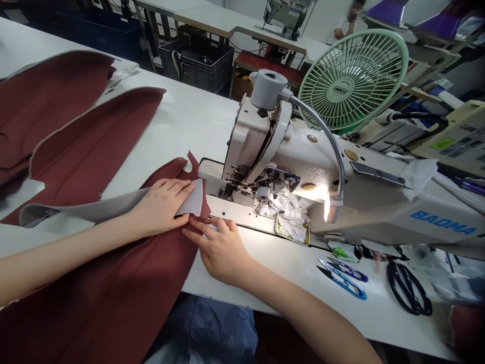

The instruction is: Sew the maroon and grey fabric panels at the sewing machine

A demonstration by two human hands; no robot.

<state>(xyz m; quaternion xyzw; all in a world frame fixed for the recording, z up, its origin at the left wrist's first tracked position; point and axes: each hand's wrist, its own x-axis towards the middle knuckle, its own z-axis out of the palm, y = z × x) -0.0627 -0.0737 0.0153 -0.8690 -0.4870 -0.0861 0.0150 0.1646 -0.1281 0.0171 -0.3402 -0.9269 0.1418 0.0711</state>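
A large maroon leather-like panel (125, 283) with a grey backing lies across the table edge and hangs toward my lap. My left hand (161, 207) rests flat on a turned-over grey-backed flap (192, 199), fingers stretched and thumb near its lower edge. Close beside it, my right hand (223, 247) pinches the panel's edge with thumb and forefinger. A small white thing (210, 230) shows under the right fingers, too covered to name. Just beyond both hands stands the sewing machine (242, 141), its needle area apart from the panel.
More maroon panels (102, 141) lie at the left. White scraps (290, 215) fill a small tray by the machine. Thread snips (343, 278) and black-handled scissors (409, 288) lie at the right. A lamp (333, 207) and a green fan (352, 81) stand behind; a person sits far back.
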